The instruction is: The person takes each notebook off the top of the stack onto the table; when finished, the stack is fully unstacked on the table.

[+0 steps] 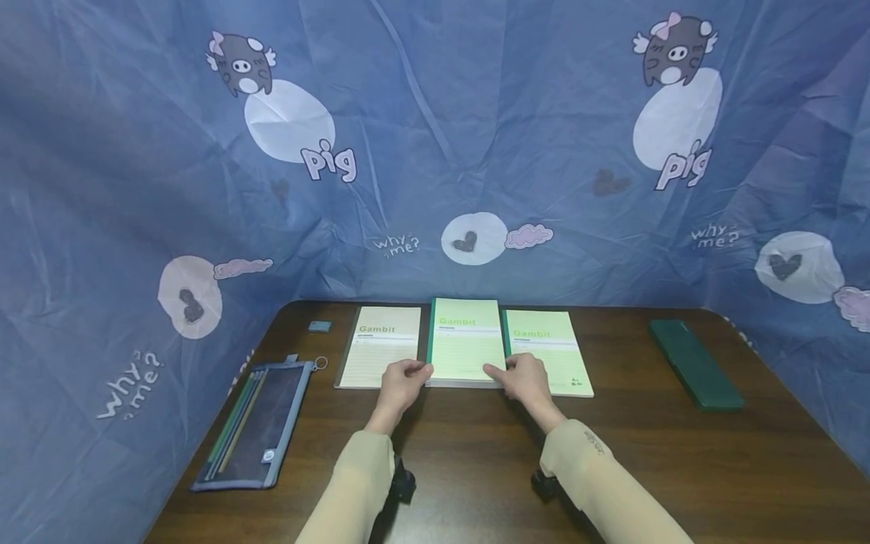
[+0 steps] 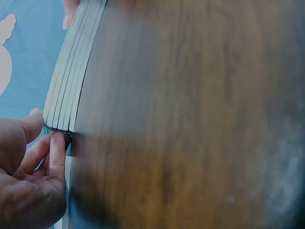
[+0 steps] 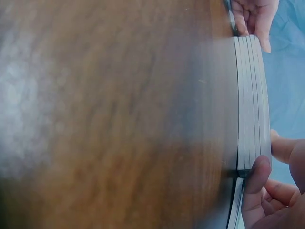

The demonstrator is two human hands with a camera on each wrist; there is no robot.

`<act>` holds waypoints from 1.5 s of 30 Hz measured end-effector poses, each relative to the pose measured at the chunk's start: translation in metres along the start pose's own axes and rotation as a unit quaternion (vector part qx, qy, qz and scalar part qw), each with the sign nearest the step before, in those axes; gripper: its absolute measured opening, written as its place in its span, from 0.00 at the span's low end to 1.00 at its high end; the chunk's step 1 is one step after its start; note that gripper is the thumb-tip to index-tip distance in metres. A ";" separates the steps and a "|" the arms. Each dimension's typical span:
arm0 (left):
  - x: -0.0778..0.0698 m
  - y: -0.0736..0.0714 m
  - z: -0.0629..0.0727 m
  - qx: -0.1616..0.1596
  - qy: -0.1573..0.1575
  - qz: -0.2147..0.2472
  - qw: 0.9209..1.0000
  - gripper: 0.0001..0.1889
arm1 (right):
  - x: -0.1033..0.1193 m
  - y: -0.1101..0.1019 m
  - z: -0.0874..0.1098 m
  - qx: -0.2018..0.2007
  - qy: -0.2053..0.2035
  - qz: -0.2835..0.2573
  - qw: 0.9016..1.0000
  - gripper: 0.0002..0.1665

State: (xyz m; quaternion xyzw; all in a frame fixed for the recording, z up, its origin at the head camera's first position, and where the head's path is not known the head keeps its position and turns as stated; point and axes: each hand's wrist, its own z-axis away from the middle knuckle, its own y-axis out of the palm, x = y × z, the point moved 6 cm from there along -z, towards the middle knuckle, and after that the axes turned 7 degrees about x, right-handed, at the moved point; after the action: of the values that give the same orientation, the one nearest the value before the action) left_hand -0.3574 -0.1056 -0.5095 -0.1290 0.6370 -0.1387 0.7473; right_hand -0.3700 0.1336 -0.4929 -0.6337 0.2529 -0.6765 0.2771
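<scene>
A stack of several notebooks (image 1: 465, 340), its top one pale green with a green spine and marked "Gambit", lies in the middle at the table's back. My left hand (image 1: 403, 383) holds its near left corner, thumb at the top cover and fingers against the side, as the left wrist view shows. At the near right corner my right hand (image 1: 526, 380) grips with the thumb on the cover and a fingertip at the page edges (image 3: 250, 105). A greyish-white notebook (image 1: 382, 347) lies left of the stack. To the right, another green notebook (image 1: 553, 355) is partly covered by my right hand.
A mesh zip pouch (image 1: 254, 431) with pencils lies on the left of the brown table (image 1: 469, 468). Behind it sits a small blue eraser-like block (image 1: 319, 326). A dark green case (image 1: 696, 366) lies at the right. A blue printed curtain (image 1: 421, 151) hangs along the back.
</scene>
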 end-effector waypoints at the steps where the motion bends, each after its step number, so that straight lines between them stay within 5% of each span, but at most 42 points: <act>1: 0.000 0.000 0.000 0.001 0.000 0.000 1.000 0.20 | 0.000 0.000 0.000 0.001 0.004 -0.001 1.000 0.25; 19: -0.002 0.001 0.002 0.004 0.002 0.000 1.000 0.18 | -0.003 -0.004 0.002 -0.003 0.011 -0.028 1.000 0.22; 27: -0.003 -0.001 0.003 0.000 0.010 -0.002 1.000 0.16 | -0.007 -0.013 0.001 -0.024 -0.011 -0.042 0.999 0.28; 31: -0.005 -0.002 0.004 0.000 0.018 -0.006 1.000 0.16 | -0.014 -0.020 0.002 -0.014 -0.009 -0.083 0.996 0.14; 35: -0.005 -0.002 0.003 -0.004 0.022 -0.007 1.000 0.15 | -0.024 -0.027 0.003 -0.002 -0.001 -0.152 0.988 0.29; 45: -0.003 0.000 0.001 -0.007 0.021 -0.011 1.000 0.15 | -0.053 -0.050 0.006 0.008 0.056 -0.248 0.967 0.26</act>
State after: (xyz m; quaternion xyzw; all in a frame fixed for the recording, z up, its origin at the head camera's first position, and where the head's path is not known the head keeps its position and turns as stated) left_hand -0.3567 -0.1047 -0.5062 -0.1384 0.6520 -0.1446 0.7313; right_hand -0.3643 0.2062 -0.4955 -0.6356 0.0979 -0.7603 0.0911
